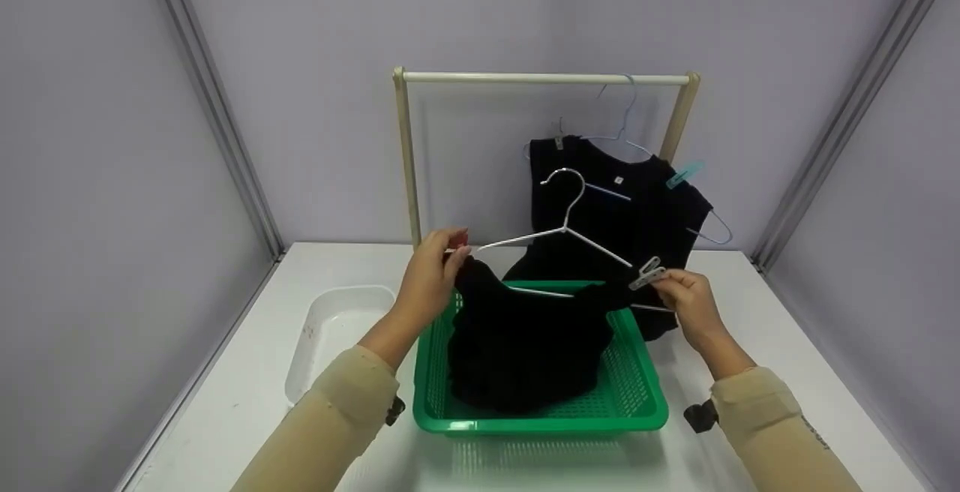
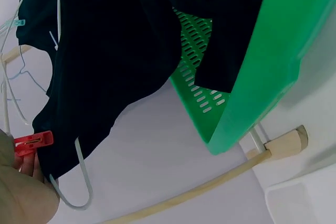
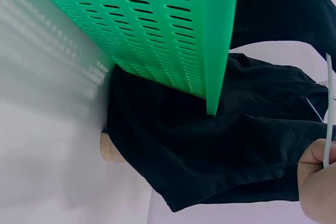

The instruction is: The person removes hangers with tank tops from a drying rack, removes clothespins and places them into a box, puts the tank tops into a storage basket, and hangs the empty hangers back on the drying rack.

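Observation:
A black sleeveless top hangs on a white wire hanger between my two hands, its lower part in the green basket. My left hand, at the left shoulder of the top, pinches a red clothespin that sits at the cloth's edge. The hanger's rounded end pokes out there in the left wrist view. At the other shoulder, my right hand pinches a grey clothespin with thumb and fingers. The hanger's wire runs close by the right fingers in the right wrist view.
Behind the basket stands a rack with a white rail. From it a second black top hangs on a blue hanger, with a teal clothespin at one shoulder. A white tray lies left of the basket.

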Tool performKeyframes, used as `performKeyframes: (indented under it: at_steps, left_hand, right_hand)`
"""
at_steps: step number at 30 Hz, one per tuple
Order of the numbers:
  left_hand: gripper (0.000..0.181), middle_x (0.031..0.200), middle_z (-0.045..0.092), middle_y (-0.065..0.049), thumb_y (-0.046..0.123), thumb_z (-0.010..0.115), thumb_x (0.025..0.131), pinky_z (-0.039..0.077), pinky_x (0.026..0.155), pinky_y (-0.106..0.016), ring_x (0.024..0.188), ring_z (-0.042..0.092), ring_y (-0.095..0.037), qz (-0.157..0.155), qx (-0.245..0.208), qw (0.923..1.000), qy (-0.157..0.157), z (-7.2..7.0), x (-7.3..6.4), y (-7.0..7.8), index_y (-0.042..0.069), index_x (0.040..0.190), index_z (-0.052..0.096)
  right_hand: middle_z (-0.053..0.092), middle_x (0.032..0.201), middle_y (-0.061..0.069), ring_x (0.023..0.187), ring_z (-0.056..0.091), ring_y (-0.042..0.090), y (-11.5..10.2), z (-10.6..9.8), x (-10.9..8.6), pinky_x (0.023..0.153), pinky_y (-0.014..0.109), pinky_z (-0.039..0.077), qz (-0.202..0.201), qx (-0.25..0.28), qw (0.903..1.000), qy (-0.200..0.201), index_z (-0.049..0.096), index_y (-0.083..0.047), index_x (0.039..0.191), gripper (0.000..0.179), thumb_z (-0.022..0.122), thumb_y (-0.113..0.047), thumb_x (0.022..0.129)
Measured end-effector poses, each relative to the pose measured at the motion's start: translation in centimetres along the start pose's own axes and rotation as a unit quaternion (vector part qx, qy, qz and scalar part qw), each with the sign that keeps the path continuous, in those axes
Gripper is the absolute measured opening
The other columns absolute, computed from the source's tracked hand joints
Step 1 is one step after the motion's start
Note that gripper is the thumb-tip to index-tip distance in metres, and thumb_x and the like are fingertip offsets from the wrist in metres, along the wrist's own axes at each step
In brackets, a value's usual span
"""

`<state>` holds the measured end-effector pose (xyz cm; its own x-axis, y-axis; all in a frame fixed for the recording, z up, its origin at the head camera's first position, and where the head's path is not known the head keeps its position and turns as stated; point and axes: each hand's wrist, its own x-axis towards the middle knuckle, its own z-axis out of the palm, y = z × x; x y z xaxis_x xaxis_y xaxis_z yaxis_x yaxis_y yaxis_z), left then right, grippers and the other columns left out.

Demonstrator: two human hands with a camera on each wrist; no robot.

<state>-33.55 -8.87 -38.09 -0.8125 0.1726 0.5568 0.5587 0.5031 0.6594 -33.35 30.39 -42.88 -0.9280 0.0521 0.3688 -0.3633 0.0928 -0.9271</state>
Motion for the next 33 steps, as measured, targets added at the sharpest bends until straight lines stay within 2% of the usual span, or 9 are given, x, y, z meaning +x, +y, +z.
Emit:
performKeyframes:
  at_steps: [7, 13, 19, 23, 27, 33]
  left_hand:
    - [0.03, 0.117, 0.062, -0.012, 0.016, 0.056, 0.103, 0.053, 0.088, -0.035, 0.098, 0.063, -0.022, -0.028, -0.046, 0.9985, -0.012, -0.2, -0.4, -0.4, 0.002, 0.13, 0.059]
    - [0.027, 0.113, 0.064, -0.012, 0.015, 0.056, 0.103, 0.053, 0.082, -0.034, 0.092, 0.063, -0.02, -0.032, -0.081, 0.9962, -0.007, -0.2, -0.6, -0.9, 0.003, 0.127, 0.061]
    - [0.023, 0.106, 0.064, -0.009, 0.014, 0.058, 0.102, 0.053, 0.079, -0.03, 0.089, 0.063, -0.02, -0.031, -0.104, 0.9941, 0.009, -0.1, -1.0, -1.1, 0.003, 0.121, 0.065]
    - [0.018, 0.099, 0.065, -0.008, 0.012, 0.061, 0.1, 0.054, 0.076, -0.028, 0.085, 0.064, -0.02, -0.023, -0.109, 0.9934, 0.029, 0.1, -1.3, -1.3, 0.004, 0.114, 0.068]
    - [0.017, 0.097, 0.065, -0.01, 0.012, 0.064, 0.098, 0.053, 0.075, -0.024, 0.084, 0.066, -0.024, -0.017, -0.125, 0.9911, 0.043, 0.2, -1.4, -1.4, 0.004, 0.111, 0.071]
    - [0.018, 0.093, 0.067, -0.018, 0.004, 0.063, 0.097, 0.052, 0.072, -0.023, 0.085, 0.066, -0.036, -0.033, -0.182, 0.9815, 0.052, 0.1, -1.3, -1.4, -0.003, 0.112, 0.07]
  right_hand:
    - [0.045, 0.058, 0.001, 0.052, 0.034, 0.011, 0.0, 0.0, -0.1, 0.05, 0.029, 0.028, 0.012, -0.001, 0.9999, -0.001, 0.046, 0.027, 0.079, 0.021, 0.054, 0.012, 0.09]
    - [0.047, 0.058, 0.001, 0.051, 0.035, 0.009, 0.1, 0.0, -0.1, 0.049, 0.031, 0.025, 0.005, -0.009, 0.9999, -0.002, 0.048, 0.026, 0.078, 0.019, 0.053, 0.012, 0.09]
    - [0.046, 0.057, -0.001, 0.051, 0.035, 0.006, 0.1, 0.0, -0.2, 0.049, 0.026, 0.027, 0.008, -0.009, 0.9999, -0.001, 0.047, 0.026, 0.079, 0.02, 0.054, 0.011, 0.091]
    - [0.044, 0.056, -0.002, 0.05, 0.034, 0.006, 0.3, 0.0, -0.4, 0.049, 0.03, 0.025, 0.009, -0.01, 0.9998, -0.012, 0.045, 0.025, 0.076, 0.024, 0.054, 0.01, 0.092]
    - [0.044, 0.057, 0.0, 0.052, 0.032, 0.011, 0.4, -0.1, -0.3, 0.051, 0.033, 0.024, 0.004, -0.003, 0.9999, -0.011, 0.045, 0.025, 0.075, 0.024, 0.053, 0.01, 0.093]
    - [0.043, 0.056, 0.002, 0.053, 0.028, 0.021, 0.5, -0.2, -0.3, 0.051, 0.035, 0.024, 0.007, -0.007, 0.9999, -0.012, 0.044, 0.025, 0.075, 0.025, 0.052, 0.009, 0.092]
